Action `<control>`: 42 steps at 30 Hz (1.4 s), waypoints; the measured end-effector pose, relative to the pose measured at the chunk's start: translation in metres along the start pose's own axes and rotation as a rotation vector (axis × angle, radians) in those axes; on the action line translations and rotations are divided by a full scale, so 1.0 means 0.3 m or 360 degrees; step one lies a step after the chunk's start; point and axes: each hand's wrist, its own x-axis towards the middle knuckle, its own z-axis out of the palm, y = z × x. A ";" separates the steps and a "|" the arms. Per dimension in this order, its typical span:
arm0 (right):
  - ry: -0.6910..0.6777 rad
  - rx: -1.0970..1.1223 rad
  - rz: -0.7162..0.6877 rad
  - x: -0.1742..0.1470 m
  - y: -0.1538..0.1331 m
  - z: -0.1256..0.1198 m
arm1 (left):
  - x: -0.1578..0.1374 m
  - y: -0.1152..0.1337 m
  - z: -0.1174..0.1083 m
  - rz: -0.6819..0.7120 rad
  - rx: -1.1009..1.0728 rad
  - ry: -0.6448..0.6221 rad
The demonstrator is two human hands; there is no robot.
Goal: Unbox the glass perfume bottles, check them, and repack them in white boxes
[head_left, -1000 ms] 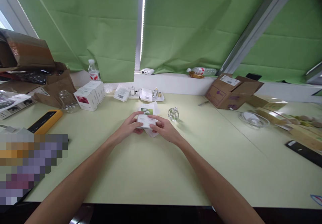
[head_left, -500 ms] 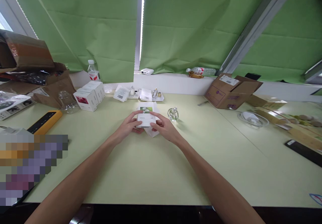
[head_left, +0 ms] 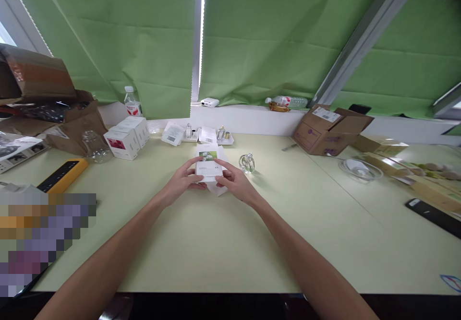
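Note:
Between my hands is a small white box [head_left: 209, 167] with a green picture of white flowers on its front. My left hand [head_left: 187, 177] grips its left side, thumb along the lower edge. On the right side my right hand [head_left: 232, 180] holds it the same way. A pale sheet or flat packet [head_left: 218, 190] lies beneath the box, partly covered by it and my fingers. Just right of my right hand a round clear glass bottle [head_left: 247, 163] stands on the table.
White trays with small bottles [head_left: 188, 130] and packets [head_left: 173, 133] sit at the back. White boxes [head_left: 124, 142] stand back left, near a yellow power strip [head_left: 68, 173]. An open cardboard box [head_left: 326, 130], a coiled cable [head_left: 361, 170] and a black bar-shaped object [head_left: 432, 218] are on the right.
The box has tipped so that its front, with the flower picture, shows more fully. Both hands keep their hold in nearly the same place.

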 end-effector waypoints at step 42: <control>0.0056 -0.0059 0.0034 -0.007 -0.033 -0.008 | -0.006 0.021 0.010 -0.0025 0.0239 0.0107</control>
